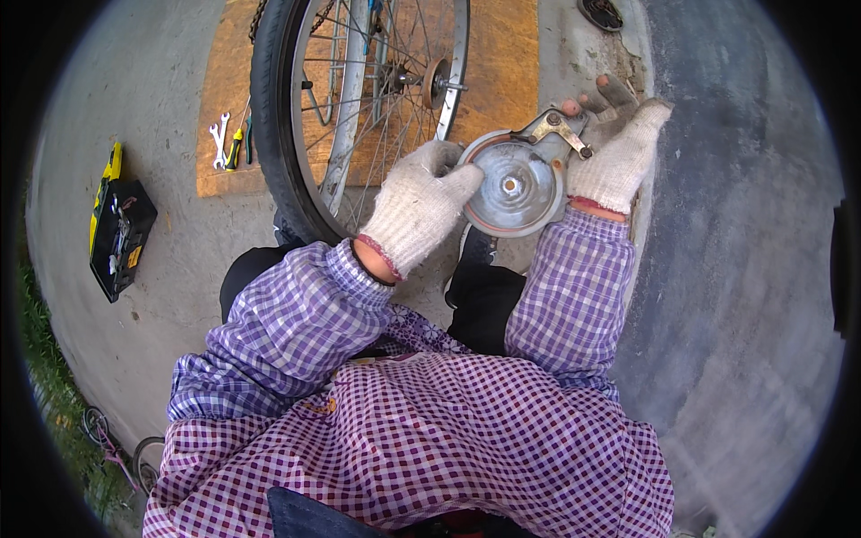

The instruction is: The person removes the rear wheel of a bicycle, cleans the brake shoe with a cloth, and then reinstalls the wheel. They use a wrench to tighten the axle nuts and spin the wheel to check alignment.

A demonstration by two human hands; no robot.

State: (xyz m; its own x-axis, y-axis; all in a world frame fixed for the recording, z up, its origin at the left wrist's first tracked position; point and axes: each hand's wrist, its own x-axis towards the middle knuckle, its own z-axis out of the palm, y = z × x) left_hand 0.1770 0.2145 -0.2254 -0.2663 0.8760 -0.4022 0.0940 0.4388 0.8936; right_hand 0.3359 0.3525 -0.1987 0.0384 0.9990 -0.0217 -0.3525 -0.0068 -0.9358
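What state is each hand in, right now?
Left hand: closed on the left edge of the metal disc.
Right hand: open, thumb spread, at the disc's right side.

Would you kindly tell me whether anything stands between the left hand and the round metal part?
Nothing visible does: the left hand meets the round metal part at its left edge, with the right hand opposite.

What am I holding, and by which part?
A round metal disc: your left grip holds its left rim; your right grip is at the side with the lever, exact contact partly hidden.
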